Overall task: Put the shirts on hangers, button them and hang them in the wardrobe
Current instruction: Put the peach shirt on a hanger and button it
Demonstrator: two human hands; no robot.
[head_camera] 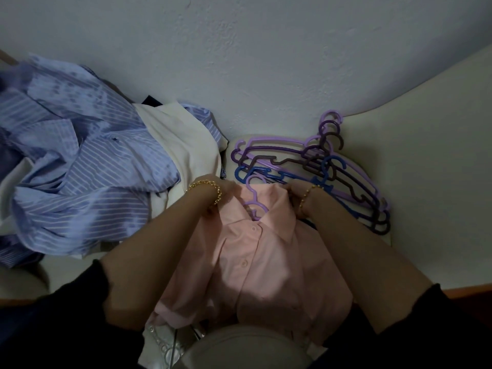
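1. Head view: left hand (223, 189) and right hand (296, 191) each grip a shoulder of the pink shirt (255, 262), on its hanger (253, 198) before me.
2. Uneven pull now, and a shoulder slips off.
3. Count: one pink shirt, one hanger inside, four spares (346, 177), I think; pile (80, 161) uncountable.

White textured wall (266, 49), cream surface (431, 182) meeting it, brown strip (468, 291) at its near edge, pale rounded object (247, 344) bottom centre.

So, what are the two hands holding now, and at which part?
The left hand and the right hand each grip the pink shirt at a shoulder, beside the collar; a lilac hanger sits in its neck.
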